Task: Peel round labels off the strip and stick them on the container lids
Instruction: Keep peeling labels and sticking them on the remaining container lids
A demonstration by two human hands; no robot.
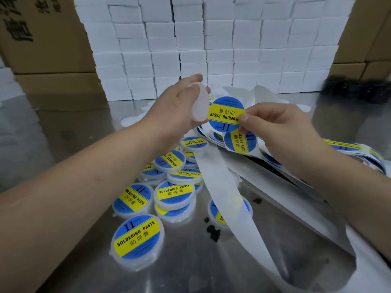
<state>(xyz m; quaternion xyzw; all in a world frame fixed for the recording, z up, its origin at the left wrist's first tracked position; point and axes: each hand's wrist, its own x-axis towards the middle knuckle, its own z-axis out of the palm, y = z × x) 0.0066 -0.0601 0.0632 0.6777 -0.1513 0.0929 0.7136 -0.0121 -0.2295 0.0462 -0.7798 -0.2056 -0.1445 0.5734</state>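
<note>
**Round label in the right hand, bare container in the left**

At the far left, brown cardboard cartons (42, 39) printed with black characters are standing stacked at the edge of a brushed steel table (63, 132), which is reflecting them dully. Behind the table, a wall of small white boxes (211, 49) is filling the middle of the room.

The left hand (175, 106) is reaching in over the table, its fingers curling around an unlabelled translucent container (200, 106) held up on edge. Below that forearm, a heap of labelled containers (171, 193) is lying on the steel, some leaning on one another, with the nearest one (137, 240) sitting apart at the front.

Just beside the bare container, a blue-and-yellow "Soldering Paste" label (226, 114) is hanging in the air, upside down to the camera. The right hand (275, 127) is pinching its right edge between thumb and forefinger. Whether the label is touching the container cannot be told. Its lower edge is overlapping the next label on the label strip (241, 141).

An empty white backing strip (222, 180) is trailing down across the table towards the camera, passing over one container. Black crumbs (212, 230) are lying beside it. Further right, more of the strip is piling up loosely, a dark fuzzy object (355, 89) is sitting at the back, and more cartons (364, 39) are rising behind it.
</note>
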